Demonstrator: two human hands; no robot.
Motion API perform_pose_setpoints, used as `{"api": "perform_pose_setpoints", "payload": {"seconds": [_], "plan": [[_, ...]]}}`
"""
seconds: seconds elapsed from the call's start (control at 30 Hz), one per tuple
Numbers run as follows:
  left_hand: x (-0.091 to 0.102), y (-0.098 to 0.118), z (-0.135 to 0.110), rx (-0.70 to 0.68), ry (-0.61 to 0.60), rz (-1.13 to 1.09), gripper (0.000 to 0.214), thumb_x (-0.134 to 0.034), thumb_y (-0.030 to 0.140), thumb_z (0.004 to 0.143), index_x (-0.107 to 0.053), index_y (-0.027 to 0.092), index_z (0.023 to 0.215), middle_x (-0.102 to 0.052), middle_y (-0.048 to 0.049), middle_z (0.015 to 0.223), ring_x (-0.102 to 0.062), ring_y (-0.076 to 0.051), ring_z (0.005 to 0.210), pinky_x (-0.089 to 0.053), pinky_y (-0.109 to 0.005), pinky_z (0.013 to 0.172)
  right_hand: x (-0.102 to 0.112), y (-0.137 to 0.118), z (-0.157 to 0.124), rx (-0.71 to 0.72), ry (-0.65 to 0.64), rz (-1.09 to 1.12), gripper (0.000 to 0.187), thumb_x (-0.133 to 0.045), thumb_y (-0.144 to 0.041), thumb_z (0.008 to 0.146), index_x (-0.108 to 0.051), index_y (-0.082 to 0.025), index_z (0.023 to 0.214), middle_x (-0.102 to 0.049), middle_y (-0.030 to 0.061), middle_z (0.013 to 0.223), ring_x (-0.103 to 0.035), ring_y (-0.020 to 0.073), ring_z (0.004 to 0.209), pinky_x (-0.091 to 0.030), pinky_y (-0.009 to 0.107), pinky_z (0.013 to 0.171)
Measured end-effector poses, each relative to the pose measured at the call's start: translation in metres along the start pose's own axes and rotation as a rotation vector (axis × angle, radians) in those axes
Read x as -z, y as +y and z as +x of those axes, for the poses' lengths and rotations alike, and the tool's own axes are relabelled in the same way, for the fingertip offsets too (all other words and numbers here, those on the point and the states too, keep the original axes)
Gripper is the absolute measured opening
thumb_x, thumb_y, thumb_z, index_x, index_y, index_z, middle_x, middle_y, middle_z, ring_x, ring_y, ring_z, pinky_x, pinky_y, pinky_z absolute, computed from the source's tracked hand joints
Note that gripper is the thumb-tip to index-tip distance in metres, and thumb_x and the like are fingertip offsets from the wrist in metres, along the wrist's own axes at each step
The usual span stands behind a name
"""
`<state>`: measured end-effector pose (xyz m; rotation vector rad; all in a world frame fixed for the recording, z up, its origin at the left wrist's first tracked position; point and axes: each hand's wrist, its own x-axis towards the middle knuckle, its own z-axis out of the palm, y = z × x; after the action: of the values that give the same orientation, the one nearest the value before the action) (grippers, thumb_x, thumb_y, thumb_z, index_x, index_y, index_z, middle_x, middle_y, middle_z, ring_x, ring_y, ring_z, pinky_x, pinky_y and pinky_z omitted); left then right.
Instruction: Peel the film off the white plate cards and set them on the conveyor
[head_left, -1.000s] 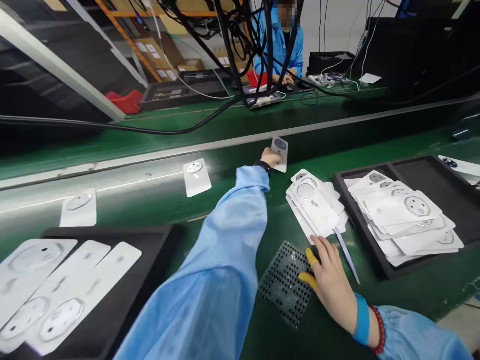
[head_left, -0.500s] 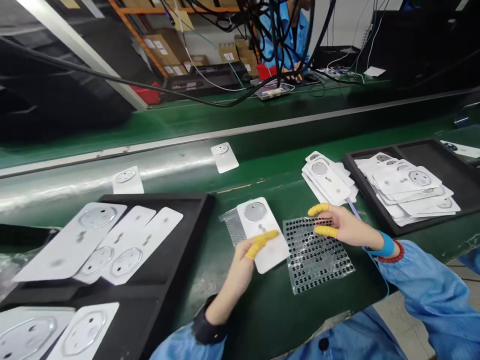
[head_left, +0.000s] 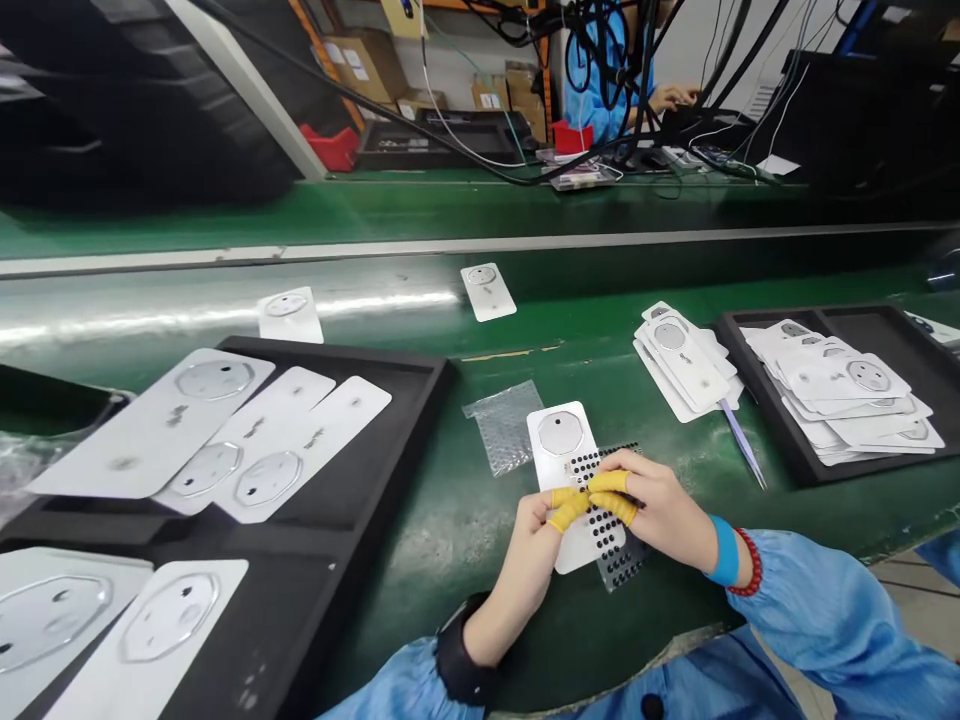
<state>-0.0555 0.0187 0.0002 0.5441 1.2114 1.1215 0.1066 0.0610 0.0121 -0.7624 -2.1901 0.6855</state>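
Observation:
A white rounded card (head_left: pixel 556 462) with an octagonal clear window lies on the green bench in front of me. Over its right side is a clear sheet of small black round dots (head_left: pixel 622 572), partly covered by my fingers. My right hand (head_left: pixel 664 508) pinches this sheet between yellow-covered fingertips. My left hand (head_left: pixel 541 535), also in yellow finger covers, is closed at the sheet's edge, its fingertips meeting those of the right; whether a single dot is between them is hidden. Beside the card lies a clear textured plastic piece (head_left: pixel 508 428).
Black trays stand left (head_left: pixel 315 560) and right (head_left: pixel 810 478), both holding white cards. A card stack (head_left: pixel 686 365) sits at centre right, with purple tweezers (head_left: pixel 742 445) by it. Two single cards lie farther back. Cables (head_left: pixel 525 178) hang ahead; a person in blue (head_left: pixel 600 85) sits beyond.
My right hand has brought the dotted sheet left over the card, and its fingers have closed. My left hand has moved from the card to the sheet. The view has shifted.

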Motion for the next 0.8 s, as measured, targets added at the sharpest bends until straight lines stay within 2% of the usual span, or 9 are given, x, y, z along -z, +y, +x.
{"api": "perform_pose_setpoints", "payload": {"seconds": [0.2,0.37,0.47,0.6,0.67,0.7,0.73,0.77,0.8], "plan": [[-0.001,-0.002,0.001,0.108,0.0,-0.025,0.03,-0.081,0.038,0.056,-0.068,0.011,0.052,-0.06,-0.0015,0.048,-0.047,-0.01,0.044,-0.04,-0.023,0.047,-0.002,0.002,-0.009,0.274,-0.027,-0.318,0.024,-0.04,-0.009,0.098,-0.063,-0.012,0.092,-0.067,0.0121,0.094,-0.065,0.018,0.082,-0.06,0.029,0.071],[-0.005,-0.004,0.004,0.1,0.032,-0.041,0.025,-0.076,0.035,0.057,-0.067,0.013,0.053,-0.062,-0.0012,0.051,-0.049,-0.011,0.05,-0.039,-0.021,0.048,-0.008,-0.001,-0.009,0.354,-0.08,-0.514,0.025,-0.042,-0.003,0.095,-0.06,-0.011,0.08,-0.066,0.0144,0.088,-0.064,0.0204,0.079,-0.059,0.032,0.071],[-0.003,-0.007,0.006,0.081,0.027,-0.007,0.025,-0.073,0.037,0.06,-0.066,0.013,0.054,-0.061,-0.0005,0.05,-0.048,-0.011,0.048,-0.039,-0.022,0.047,-0.011,0.002,-0.007,0.346,-0.136,-0.518,0.021,-0.041,-0.004,0.094,-0.059,-0.01,0.086,-0.065,0.0151,0.09,-0.062,0.0216,0.079,-0.057,0.033,0.067],[0.005,-0.005,0.01,0.009,-0.004,0.112,0.033,-0.074,0.042,0.065,-0.064,0.014,0.05,-0.06,-0.0012,0.047,-0.049,-0.013,0.045,-0.037,-0.023,0.045,0.0,0.016,-0.01,0.2,-0.292,-0.316,0.015,-0.04,-0.007,0.091,-0.052,-0.013,0.098,-0.062,0.0157,0.096,-0.061,0.0234,0.087,-0.057,0.035,0.07],[0.009,0.001,0.01,-0.057,0.001,0.17,0.029,-0.076,0.041,0.065,-0.072,0.013,0.064,-0.072,-0.0065,0.066,-0.063,-0.021,0.064,-0.046,-0.027,0.055,0.013,0.025,-0.014,0.1,-0.356,-0.203,0.014,-0.042,-0.007,0.089,-0.05,-0.016,0.097,-0.062,0.0132,0.095,-0.061,0.0224,0.086,-0.056,0.035,0.072],[0.011,0.003,0.009,-0.104,0.014,0.197,0.03,-0.077,0.04,0.066,-0.076,0.013,0.08,-0.076,-0.0093,0.085,-0.067,-0.026,0.082,-0.051,-0.029,0.065,0.02,0.028,-0.016,0.046,-0.38,-0.158,0.014,-0.043,-0.007,0.089,-0.05,-0.017,0.096,-0.062,0.0115,0.093,-0.061,0.0212,0.084,-0.056,0.034,0.072],[0.013,0.005,0.008,-0.164,0.031,0.226,0.042,-0.077,0.038,0.068,-0.074,0.014,0.102,-0.074,-0.0112,0.106,-0.065,-0.03,0.102,-0.052,-0.031,0.077,0.027,0.031,-0.017,-0.004,-0.39,-0.116,0.014,-0.044,-0.007,0.089,-0.05,-0.018,0.095,-0.062,0.0099,0.093,-0.061,0.0198,0.082,-0.055,0.033,0.071],[0.013,0.005,0.006,-0.239,0.055,0.258,0.06,-0.075,0.037,0.071,-0.063,0.016,0.126,-0.067,-0.012,0.126,-0.058,-0.031,0.118,-0.05,-0.033,0.088,0.033,0.032,-0.017,-0.046,-0.378,-0.072,0.015,-0.045,-0.006,0.09,-0.051,-0.019,0.094,-0.063,0.0088,0.094,-0.062,0.0186,0.081,-0.055,0.032,0.071],[0.014,0.003,0.003,-0.314,0.076,0.289,0.076,-0.072,0.037,0.076,-0.045,0.018,0.144,-0.058,-0.0121,0.139,-0.05,-0.03,0.128,-0.048,-0.035,0.096,0.037,0.03,-0.016,-0.079,-0.339,-0.025,0.014,-0.047,-0.007,0.09,-0.052,-0.02,0.094,-0.063,0.0083,0.096,-0.062,0.0178,0.084,-0.055,0.031,0.074]]}}
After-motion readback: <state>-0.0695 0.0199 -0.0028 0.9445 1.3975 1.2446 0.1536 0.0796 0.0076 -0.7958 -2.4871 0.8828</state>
